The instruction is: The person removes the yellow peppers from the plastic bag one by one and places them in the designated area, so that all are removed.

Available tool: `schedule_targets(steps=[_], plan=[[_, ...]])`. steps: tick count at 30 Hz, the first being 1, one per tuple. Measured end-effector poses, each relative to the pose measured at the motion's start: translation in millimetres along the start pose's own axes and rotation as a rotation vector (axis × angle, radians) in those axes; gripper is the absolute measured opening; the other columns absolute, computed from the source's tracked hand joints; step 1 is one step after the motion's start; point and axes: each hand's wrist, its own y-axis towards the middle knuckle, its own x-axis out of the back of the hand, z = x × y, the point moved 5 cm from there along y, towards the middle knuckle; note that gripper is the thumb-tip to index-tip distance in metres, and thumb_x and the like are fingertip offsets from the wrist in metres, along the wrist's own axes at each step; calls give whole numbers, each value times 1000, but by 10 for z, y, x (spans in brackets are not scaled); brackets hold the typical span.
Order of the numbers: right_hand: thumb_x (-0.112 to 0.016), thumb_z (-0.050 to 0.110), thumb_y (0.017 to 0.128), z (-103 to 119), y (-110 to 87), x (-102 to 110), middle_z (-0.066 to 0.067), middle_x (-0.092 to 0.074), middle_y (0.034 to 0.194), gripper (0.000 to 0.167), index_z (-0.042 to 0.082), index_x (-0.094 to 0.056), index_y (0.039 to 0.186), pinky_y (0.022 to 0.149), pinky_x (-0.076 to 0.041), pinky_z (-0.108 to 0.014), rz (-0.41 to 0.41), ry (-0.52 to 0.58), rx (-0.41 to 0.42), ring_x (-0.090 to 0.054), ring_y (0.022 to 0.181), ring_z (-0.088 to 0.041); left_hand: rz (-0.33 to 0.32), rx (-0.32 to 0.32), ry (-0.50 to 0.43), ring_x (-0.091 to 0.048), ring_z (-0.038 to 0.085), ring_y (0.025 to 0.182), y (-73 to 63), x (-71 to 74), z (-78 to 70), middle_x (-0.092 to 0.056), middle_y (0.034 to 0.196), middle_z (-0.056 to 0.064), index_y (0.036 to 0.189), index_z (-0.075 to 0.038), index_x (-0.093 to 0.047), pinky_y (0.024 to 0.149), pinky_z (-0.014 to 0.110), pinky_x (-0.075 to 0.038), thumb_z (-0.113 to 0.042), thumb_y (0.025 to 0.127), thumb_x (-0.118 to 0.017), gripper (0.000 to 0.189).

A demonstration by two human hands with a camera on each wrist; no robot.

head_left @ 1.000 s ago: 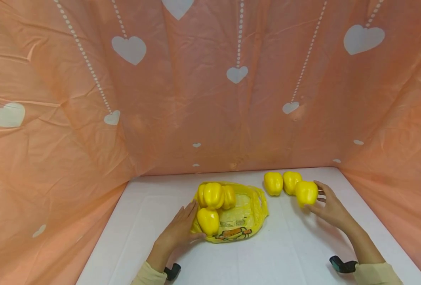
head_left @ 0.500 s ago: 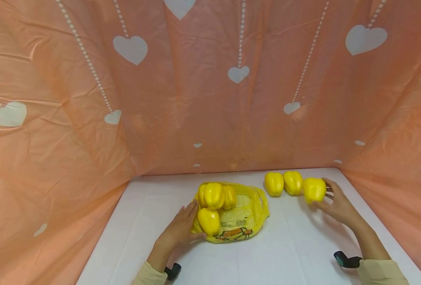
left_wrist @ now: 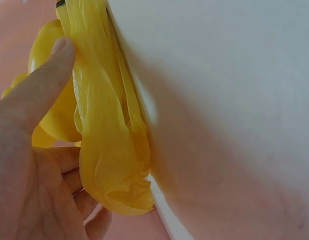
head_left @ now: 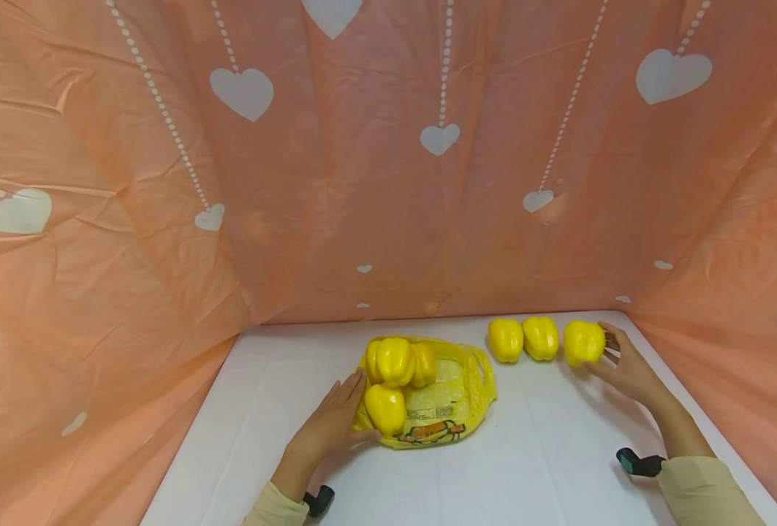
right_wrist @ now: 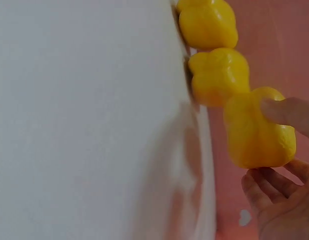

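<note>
At the right back of the table, my right hand [head_left: 630, 372] grips a yellow bell pepper [head_left: 583, 342] between thumb and fingers. In the right wrist view this pepper [right_wrist: 257, 132] shows clear of the white surface, its shadow falling beside it. Two more bell peppers [head_left: 541, 338] stand just left of it. My left hand [head_left: 329, 420] rests against the left side of a flattened yellow plastic bag [head_left: 450, 383], fingers nearly straight. Several bell peppers [head_left: 395, 361] lie on the bag's left part, one of them [head_left: 384, 409] nearest the thumb. The left wrist view shows the bag's crumpled edge [left_wrist: 107, 145] beside the thumb.
The white table [head_left: 493, 475] ends at a peach curtain [head_left: 388, 183] with white hearts, which hangs behind it and along both sides. A black device [head_left: 639, 462] is strapped at the right wrist, another [head_left: 319, 501] at the left.
My right hand has carried its bell pepper rightward and back, away from the two standing peppers, and a gap now shows between them. The left hand and bag stay put.
</note>
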Motion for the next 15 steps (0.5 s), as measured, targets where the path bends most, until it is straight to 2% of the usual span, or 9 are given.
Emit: schedule_targets(steps=[5,10,15], plan=[[-76,18,101,-80,66,-1,-49,-27,154,98,-15,-7,162,113,-34,-79,6,13,-23,-34,140,-68,2,-6,-4,-23,37,163,3,1,0,-22,176,23,166,8,-25,136,53,-16,-48,92,-84,110],[-77,16,100,-140,139,-2,-49,-26,154,98,-16,-8,162,113,-34,-78,12,10,-20,-36,138,-68,5,-5,-12,-22,37,164,1,5,-1,-21,176,23,166,8,-25,136,53,-16,-48,92,-84,110],[-77,22,101,-206,205,-10,-47,-21,158,101,-13,-6,163,115,-34,-78,53,-4,-57,-33,139,-67,3,-5,-15,-22,36,164,-6,10,-9,-22,176,23,166,8,-26,136,53,-16,-48,92,-84,110]])
